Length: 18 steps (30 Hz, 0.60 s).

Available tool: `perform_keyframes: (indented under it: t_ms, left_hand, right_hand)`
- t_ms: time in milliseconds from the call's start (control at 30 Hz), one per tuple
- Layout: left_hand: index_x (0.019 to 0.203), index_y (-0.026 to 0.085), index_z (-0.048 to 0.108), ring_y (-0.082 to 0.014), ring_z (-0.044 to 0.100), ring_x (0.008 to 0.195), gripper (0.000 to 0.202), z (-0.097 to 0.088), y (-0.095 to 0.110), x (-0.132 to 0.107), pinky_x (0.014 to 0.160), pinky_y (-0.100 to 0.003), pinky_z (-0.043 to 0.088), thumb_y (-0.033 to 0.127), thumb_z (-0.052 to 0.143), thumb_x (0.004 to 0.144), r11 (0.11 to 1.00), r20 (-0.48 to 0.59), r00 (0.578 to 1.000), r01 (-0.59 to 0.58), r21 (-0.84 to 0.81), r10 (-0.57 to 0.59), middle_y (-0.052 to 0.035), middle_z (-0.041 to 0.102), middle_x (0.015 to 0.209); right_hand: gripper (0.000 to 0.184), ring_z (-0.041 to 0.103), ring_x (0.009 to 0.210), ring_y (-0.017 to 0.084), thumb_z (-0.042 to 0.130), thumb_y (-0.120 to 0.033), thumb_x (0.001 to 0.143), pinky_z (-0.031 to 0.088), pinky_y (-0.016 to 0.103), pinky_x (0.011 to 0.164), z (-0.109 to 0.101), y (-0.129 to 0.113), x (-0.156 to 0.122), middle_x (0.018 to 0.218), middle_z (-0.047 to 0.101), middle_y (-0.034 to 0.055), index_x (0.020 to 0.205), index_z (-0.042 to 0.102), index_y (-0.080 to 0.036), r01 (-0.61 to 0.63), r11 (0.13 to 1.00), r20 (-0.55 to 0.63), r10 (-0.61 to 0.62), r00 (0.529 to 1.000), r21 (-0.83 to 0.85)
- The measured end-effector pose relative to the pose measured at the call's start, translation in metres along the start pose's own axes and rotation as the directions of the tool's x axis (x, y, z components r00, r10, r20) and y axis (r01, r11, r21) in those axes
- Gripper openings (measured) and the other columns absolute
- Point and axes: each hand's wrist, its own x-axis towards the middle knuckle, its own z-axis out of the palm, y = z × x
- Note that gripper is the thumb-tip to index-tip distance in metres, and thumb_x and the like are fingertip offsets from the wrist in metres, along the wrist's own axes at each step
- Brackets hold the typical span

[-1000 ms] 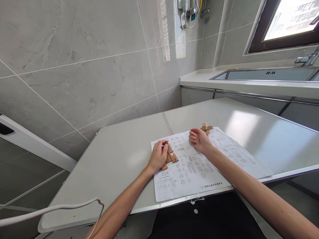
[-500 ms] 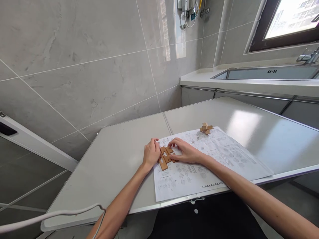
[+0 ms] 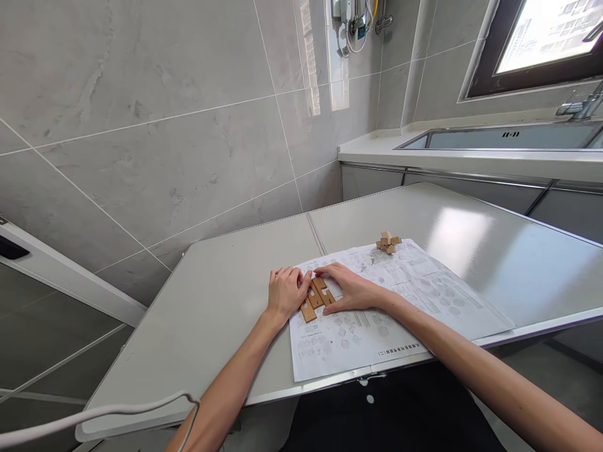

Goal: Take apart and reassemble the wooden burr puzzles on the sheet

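Observation:
Several flat notched wooden puzzle pieces [image 3: 316,297] lie side by side on a printed instruction sheet [image 3: 400,301] on a grey table [image 3: 226,295]. My left hand [image 3: 284,291] rests at their left side, fingers bent and touching the pieces. My right hand [image 3: 348,287] lies flat on the sheet at their right, fingers stretched out over the far ends of the pieces. Both hands press the pieces between them. A small assembled wooden burr puzzle [image 3: 387,242] stands at the sheet's far edge, untouched.
A tiled wall runs behind the table. A counter with a steel sink [image 3: 499,139] and a tap [image 3: 581,107] lies at the right under a window. A white cable [image 3: 94,411] loops at the lower left.
My right hand has come from beside the burr puzzle over to the flat pieces. The left hand has shifted left off them, and both hands now close in on the pieces.

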Motion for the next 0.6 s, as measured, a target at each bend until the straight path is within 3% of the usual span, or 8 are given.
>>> perform_keyframes:
  t_ms: [600]
  left_hand:
    - [0.062, 0.019, 0.057, -0.0201, 0.061, 0.072, 0.047, 0.0045, -0.0004, -0.0009, 0.084, -0.039, 0.033, 0.040, 0.050, 0.104, 0.987, -0.031, 0.999, -0.020, 0.157, 0.025, -0.0048, 0.072, 0.070]
  right_hand:
    - [0.090, 0.053, 0.132, 0.037, 0.087, -0.060, 0.072, 0.047, 0.057, 0.109, -0.0022, -0.0076, -0.0002, 0.140, 0.060, 0.0129, 0.147, 0.050, -0.026, -0.024, 0.998, 0.002, 0.024, 1.000, -0.057]
